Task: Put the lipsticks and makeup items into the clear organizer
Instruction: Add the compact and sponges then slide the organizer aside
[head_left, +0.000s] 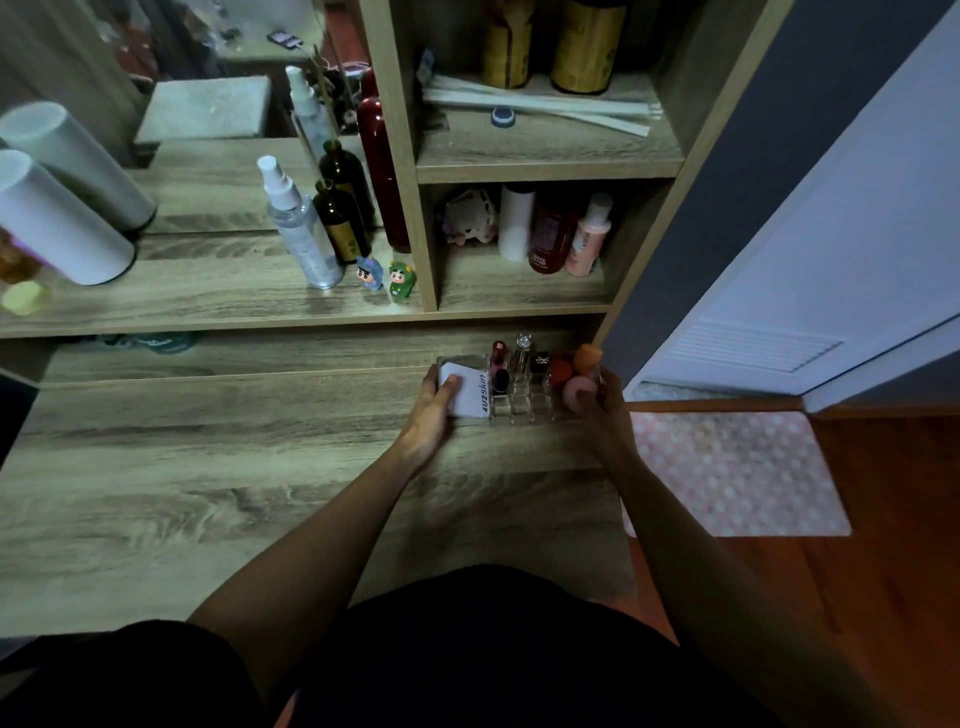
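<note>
The clear organizer (521, 404) stands at the far right of the wooden desk. Upright in its small slots are a pink lipstick (497, 354), a black lipstick (501, 383), a silver-capped lipstick (522, 349) and a black-capped one (540, 364). Orange and pink makeup sponges (576, 370) fill its right section. A white "4U2skin" box (470, 396) lies in the left section. My left hand (434, 410) grips the organizer's left end, thumb on the white box. My right hand (602, 415) grips its right end beside the pink sponge.
A shelf behind carries a spray bottle (298, 228), brown bottles (340, 221), two small figurines (387, 278) and white cylinders (57, 208). A cubby holds more bottles (550, 228). A pink dotted mat (732, 470) lies on the floor to the right, by a door (810, 249).
</note>
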